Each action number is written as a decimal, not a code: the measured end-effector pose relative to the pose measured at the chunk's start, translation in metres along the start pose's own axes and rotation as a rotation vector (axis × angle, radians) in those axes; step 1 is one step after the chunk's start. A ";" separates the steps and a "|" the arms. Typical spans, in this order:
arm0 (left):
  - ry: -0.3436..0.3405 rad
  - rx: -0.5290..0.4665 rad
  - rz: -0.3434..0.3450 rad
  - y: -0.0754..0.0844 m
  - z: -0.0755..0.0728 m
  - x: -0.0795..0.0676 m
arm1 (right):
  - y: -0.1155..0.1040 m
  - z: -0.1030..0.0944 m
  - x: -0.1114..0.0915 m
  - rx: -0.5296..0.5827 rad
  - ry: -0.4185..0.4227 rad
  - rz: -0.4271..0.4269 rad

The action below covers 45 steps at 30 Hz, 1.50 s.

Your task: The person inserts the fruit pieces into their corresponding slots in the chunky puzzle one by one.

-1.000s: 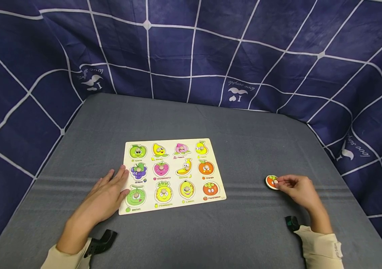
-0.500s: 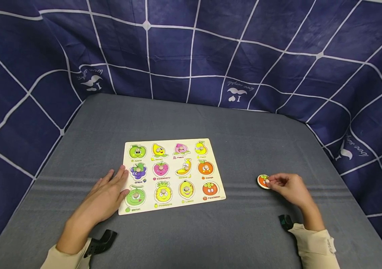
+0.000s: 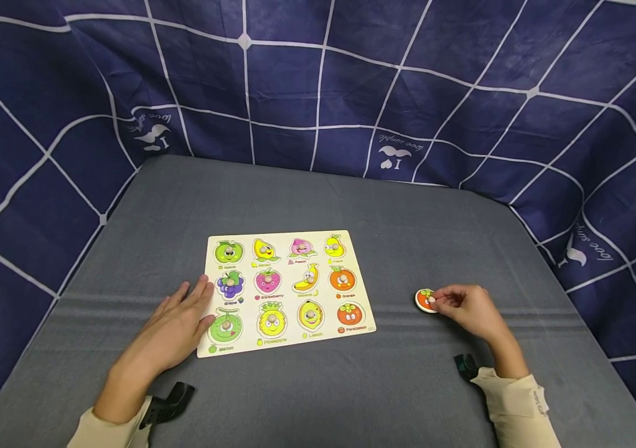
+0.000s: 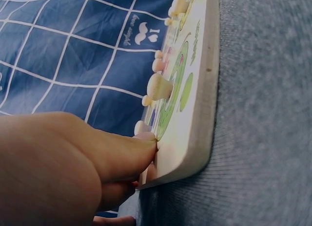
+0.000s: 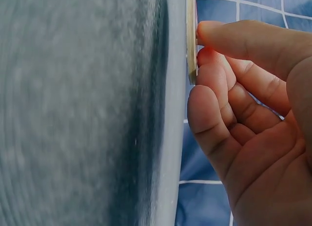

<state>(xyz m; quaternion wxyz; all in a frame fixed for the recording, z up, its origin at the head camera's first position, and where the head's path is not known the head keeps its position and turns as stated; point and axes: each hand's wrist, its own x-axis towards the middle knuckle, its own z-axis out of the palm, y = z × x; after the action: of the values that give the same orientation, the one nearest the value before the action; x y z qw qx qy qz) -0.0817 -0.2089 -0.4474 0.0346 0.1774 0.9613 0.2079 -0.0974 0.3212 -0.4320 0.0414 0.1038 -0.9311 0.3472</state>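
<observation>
A cream wooden fruit puzzle board (image 3: 329, 302) lies left of the middle on the grey table. Most of its fruit pieces carry small round knobs; the persimmon picture (image 3: 350, 314) at the lower right shows none. My left hand (image 3: 175, 326) rests at the board's left edge, fingers extended, with the thumb (image 4: 131, 153) touching the corner by the melon in the left wrist view. To the right of the board, my right hand (image 3: 470, 309) pinches a round persimmon puzzle piece (image 3: 423, 300) by its knob. Edge-on in the right wrist view, the piece (image 5: 191, 50) appears close over the table.
Grey cloth covers the table (image 3: 396, 386), with creases running across it. Behind and at both sides hangs a dark blue curtain (image 3: 290, 74) with white grid lines. Black straps (image 3: 169, 406) sit at both wrists over beige sleeves.
My right hand has moved left with the persimmon piece, nearer to the board. The left hand and the board have stayed in place.
</observation>
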 end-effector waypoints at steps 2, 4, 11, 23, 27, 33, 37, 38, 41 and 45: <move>0.001 0.000 0.002 0.000 0.000 0.000 | -0.002 0.001 0.000 0.015 -0.008 -0.001; 0.002 0.001 0.005 0.000 0.000 0.000 | -0.004 0.003 0.000 0.024 -0.015 -0.004; -0.002 0.001 0.002 0.000 0.000 0.000 | -0.010 0.008 0.003 0.006 -0.014 -0.031; -0.003 0.001 0.003 0.001 -0.001 0.000 | -0.024 0.019 0.013 -0.011 -0.062 -0.044; 0.001 0.002 0.004 0.001 -0.001 0.000 | -0.027 0.021 0.015 -0.012 -0.073 -0.047; -0.003 0.004 -0.004 0.001 0.000 0.000 | -0.033 0.026 0.018 -0.010 -0.089 -0.056; -0.002 0.006 -0.007 0.001 0.000 0.000 | -0.037 0.029 0.021 -0.017 -0.103 -0.077; -0.002 0.006 -0.008 0.001 0.000 0.000 | -0.038 0.029 0.022 -0.019 -0.106 -0.084; -0.005 0.007 -0.009 0.000 0.000 0.001 | -0.041 0.032 0.025 -0.009 -0.117 -0.107; -0.006 0.004 -0.009 0.001 0.000 0.001 | -0.045 0.035 0.027 0.005 -0.132 -0.129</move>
<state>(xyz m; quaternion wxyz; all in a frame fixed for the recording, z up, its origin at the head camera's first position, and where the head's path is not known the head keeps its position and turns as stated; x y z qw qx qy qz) -0.0822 -0.2083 -0.4470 0.0379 0.1739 0.9624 0.2051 -0.1140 0.2601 -0.4256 0.0018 0.1867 -0.9223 0.3384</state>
